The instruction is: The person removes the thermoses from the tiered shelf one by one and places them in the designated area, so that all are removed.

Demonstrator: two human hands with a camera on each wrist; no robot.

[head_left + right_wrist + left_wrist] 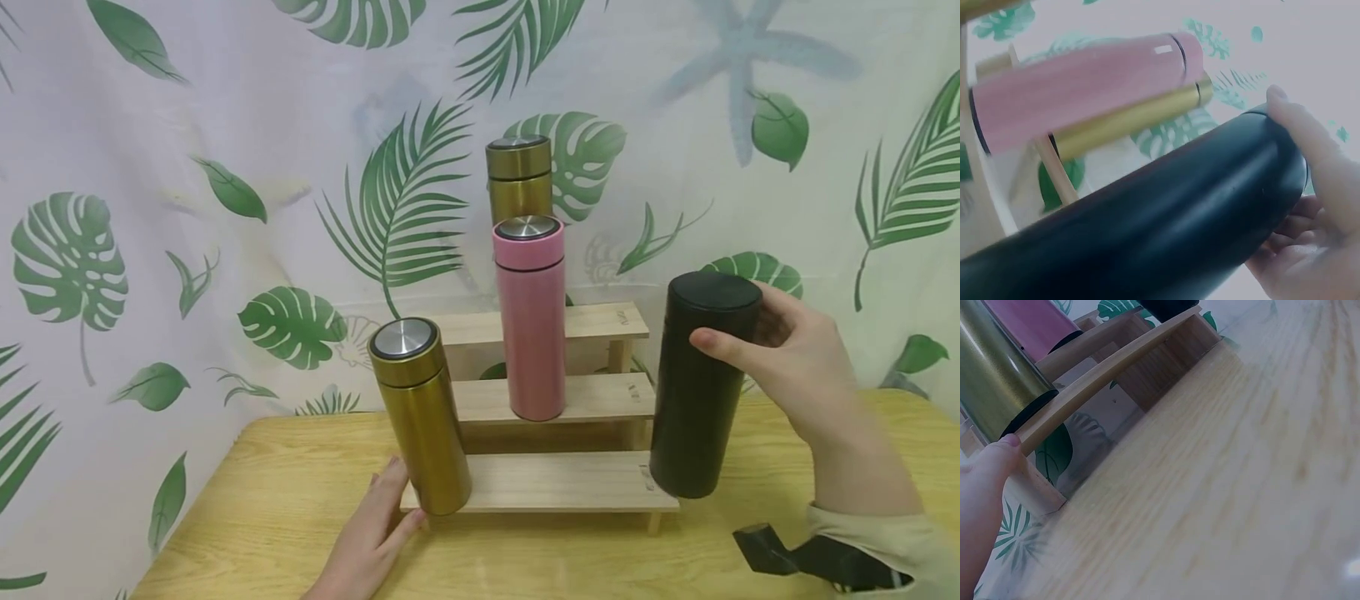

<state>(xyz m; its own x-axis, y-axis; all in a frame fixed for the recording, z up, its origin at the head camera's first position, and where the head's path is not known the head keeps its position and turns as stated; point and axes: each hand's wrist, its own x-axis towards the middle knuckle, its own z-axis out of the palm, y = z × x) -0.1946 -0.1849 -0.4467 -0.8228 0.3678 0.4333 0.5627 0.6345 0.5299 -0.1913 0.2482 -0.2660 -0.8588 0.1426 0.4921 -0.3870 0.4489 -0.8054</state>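
Observation:
My right hand [806,367] grips a black thermos bottle [697,400] near its lid, thumb across the front and fingers behind. The bottle leans slightly at the right end of the lowest step of a wooden three-step stand [555,483]; whether its base touches the step I cannot tell. My left hand [371,529] holds the left end of that step, its thumb [1010,440] at the front corner, beside the base of a gold thermos bottle [420,425]. A pink thermos bottle [532,333] stands on the middle step, partly hiding another gold thermos bottle [519,183] at the back.
The stand sits on a wood-grain table [262,492]. Behind it hangs a white leaf-patterned cloth [285,250]. A black strap [825,560] crosses my right sleeve [885,542].

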